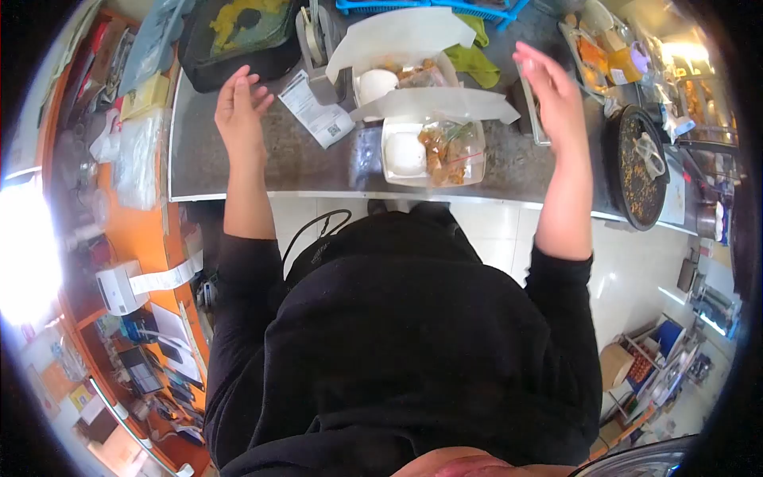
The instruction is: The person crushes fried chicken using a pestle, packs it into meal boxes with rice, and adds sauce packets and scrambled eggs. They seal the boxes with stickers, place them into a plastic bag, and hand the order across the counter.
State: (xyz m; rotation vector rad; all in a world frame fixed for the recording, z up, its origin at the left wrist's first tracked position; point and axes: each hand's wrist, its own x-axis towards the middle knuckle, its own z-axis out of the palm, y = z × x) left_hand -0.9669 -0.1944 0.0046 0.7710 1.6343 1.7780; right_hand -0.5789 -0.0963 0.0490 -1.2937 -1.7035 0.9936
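The near box (399,180) sits at the front edge of the counter (306,171), its lid (441,103) up behind it and hiding part of the far box (457,79), whose own lid (405,36) is also raised. Left of the near box and beyond it are a slip (314,111), a grey upright device (320,52) and a black pan (203,60). Behind it to the right lies a green cloth (477,65), with a blue basket (485,9) farther back; well to the right is a round black tray (640,167).

Both hands are raised, well apart, fingers loosely parted, gripping nothing. The left hand (241,109) is nearest the slip and pan; the right hand (554,94) is beside a metal tray (528,115), partly covering it.

The boxes look like smooth white card, square-cornered. The near box holds a rounded white mound (406,153), lumpy brown food (439,155) and a clear, crinkled bag (466,151). The pan has yellow smears; the round tray is grainy with crumbs.
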